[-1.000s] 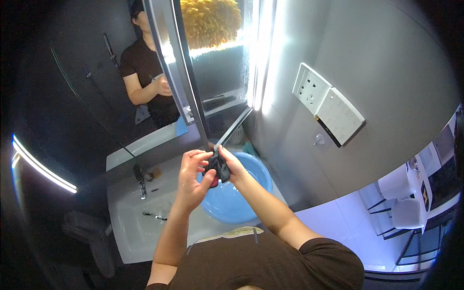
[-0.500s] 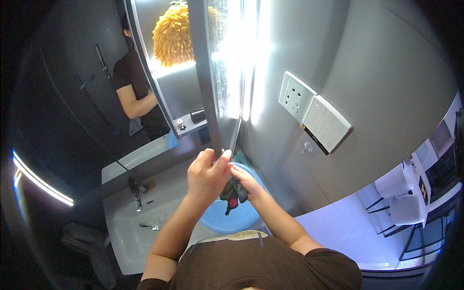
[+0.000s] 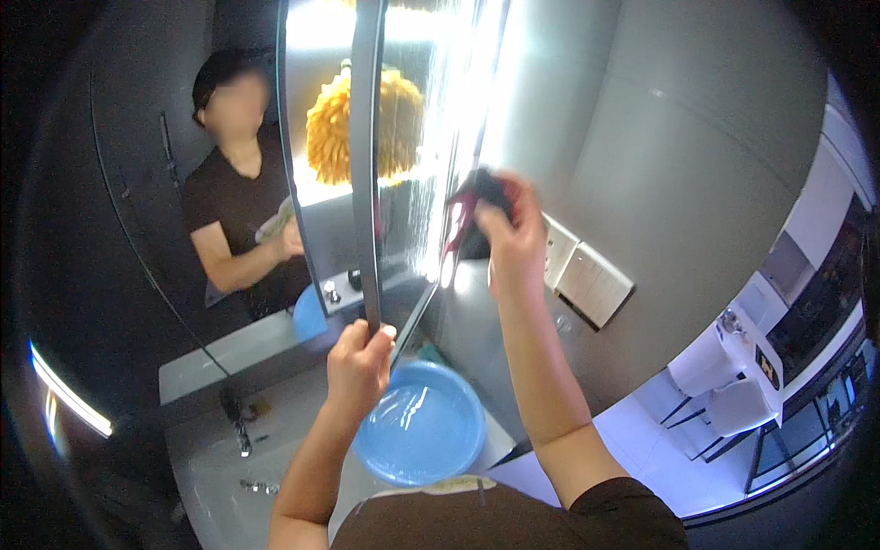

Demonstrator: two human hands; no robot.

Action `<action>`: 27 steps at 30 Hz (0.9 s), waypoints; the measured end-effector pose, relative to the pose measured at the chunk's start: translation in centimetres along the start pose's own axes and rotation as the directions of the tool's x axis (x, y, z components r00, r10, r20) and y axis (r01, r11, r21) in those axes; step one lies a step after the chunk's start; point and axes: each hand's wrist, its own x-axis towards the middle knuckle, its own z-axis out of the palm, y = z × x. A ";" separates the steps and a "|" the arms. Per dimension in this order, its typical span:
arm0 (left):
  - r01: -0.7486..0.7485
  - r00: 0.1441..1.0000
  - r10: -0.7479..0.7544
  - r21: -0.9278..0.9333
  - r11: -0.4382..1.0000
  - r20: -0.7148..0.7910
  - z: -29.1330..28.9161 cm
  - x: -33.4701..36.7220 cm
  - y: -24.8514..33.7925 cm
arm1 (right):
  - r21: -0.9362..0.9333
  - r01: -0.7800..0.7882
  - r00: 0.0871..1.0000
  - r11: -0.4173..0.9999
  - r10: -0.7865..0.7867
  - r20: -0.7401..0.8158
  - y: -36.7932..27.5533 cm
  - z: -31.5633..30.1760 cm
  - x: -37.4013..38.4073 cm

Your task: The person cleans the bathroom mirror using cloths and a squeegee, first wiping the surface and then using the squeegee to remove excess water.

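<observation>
Near glass point(image 3: 403, 240) — right hand point(image 3: 515, 225) round cloth point(image 3: 465, 199)

the right hand point(image 3: 519, 229) has lifted the dark cloth point(image 3: 467, 203) away from the left hand point(image 3: 357, 367).

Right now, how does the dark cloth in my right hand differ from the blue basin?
The dark cloth looks bunched; the blue basin is round and open. The cloth looks small; the basin is much wider. The cloth is raised in your right hand; the basin sits below, on the white sink.
</observation>
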 end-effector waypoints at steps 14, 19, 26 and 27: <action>-0.043 0.999 0.044 -0.088 0.995 0.015 -0.5 0.1 -2.4 | -0.532 0.372 0.523 -0.761 -0.301 0.797 -10.3 1.1 24.9; -0.028 0.999 0.031 -0.093 0.995 0.030 -0.8 0.5 -3.3 | -0.585 0.228 0.567 -0.779 -0.382 0.730 -14.8 4.4 30.0; -0.035 0.999 0.035 -0.102 0.994 0.001 -0.7 0.8 -3.5 | -0.647 0.133 0.732 -0.751 -0.366 0.575 -22.3 6.1 35.6; -0.005 1.000 0.006 -0.082 0.997 0.015 -1.0 0.6 -3.6 | -0.640 0.074 0.801 -0.764 -0.337 0.494 -23.3 8.1 31.4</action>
